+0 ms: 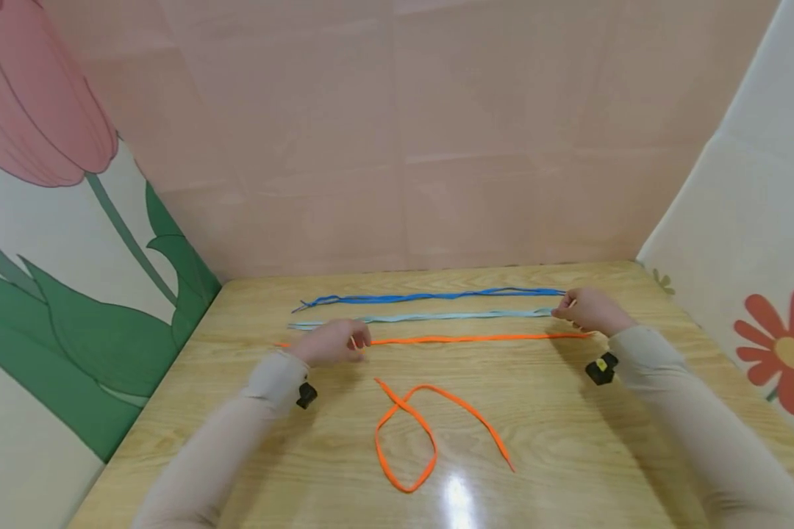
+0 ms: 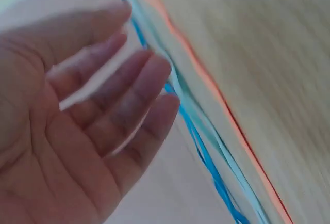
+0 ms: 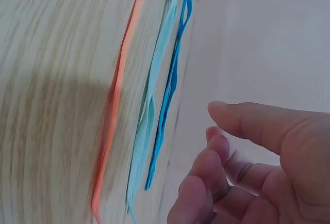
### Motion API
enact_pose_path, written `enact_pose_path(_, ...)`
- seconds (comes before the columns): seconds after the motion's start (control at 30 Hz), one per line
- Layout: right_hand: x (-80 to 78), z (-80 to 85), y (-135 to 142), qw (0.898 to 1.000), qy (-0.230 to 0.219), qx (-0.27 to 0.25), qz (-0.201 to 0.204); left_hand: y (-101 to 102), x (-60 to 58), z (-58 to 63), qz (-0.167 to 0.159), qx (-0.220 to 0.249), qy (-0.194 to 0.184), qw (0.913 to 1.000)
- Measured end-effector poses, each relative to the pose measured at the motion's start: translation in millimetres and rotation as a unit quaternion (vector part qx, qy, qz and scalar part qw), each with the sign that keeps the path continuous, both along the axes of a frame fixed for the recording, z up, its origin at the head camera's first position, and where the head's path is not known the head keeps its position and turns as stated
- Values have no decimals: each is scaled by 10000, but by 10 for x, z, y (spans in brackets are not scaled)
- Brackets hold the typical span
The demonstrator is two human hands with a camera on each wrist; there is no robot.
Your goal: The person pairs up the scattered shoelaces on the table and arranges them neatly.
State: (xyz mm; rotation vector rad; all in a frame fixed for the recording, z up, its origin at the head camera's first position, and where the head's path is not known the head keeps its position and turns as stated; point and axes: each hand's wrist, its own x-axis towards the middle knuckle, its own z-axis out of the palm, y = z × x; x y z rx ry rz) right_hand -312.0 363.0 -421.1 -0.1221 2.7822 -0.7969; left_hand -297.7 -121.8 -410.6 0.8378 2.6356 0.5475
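Note:
In the head view my left hand hovers over the left part of a straightened orange shoelace, hiding some of it. The left wrist view shows its fingers loosely bent, palm bare. My right hand is above the right ends of the laces. Thumb and fingertips stand apart with nothing between them in the right wrist view. Behind the orange lace lie a light blue shoelace and a blue shoelace, each stretched sideways in several strands. Closer to me another orange shoelace lies in a crossed loop.
Everything lies on a wood-grain table. A pink cloth backdrop rises at its back edge, with flower-printed panels at both sides. A black wrist device is by the right sleeve, another black device by the left.

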Motion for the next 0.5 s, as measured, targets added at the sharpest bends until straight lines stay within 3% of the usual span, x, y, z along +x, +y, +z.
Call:
enact_pose_path(0.1, 4, -10, -41, 9999, -64, -80, 15, 182, 120, -74, -810, -372, 100, 9960)
enact_pose_path(0.2, 4, -15, -45, 9999, -97, -77, 22, 305, 216, -177, -1315, -864, 558, 9860)
enact_pose_path(0.4, 7, -9, -53, 9992, -348, -194, -45, 416, 326, -314, -1963, -1459, 1779, 9532)
enact_pose_path(0.47, 10, -10, -66, 9989, -415, -206, -27, 433, 346, -304, -2100, -1487, 1909, 9473)
enact_pose_path(0.5, 10, -14, -77, 9989, -428, -189, 32, 439, 352, -288, -2122, -1442, 1863, 9484)
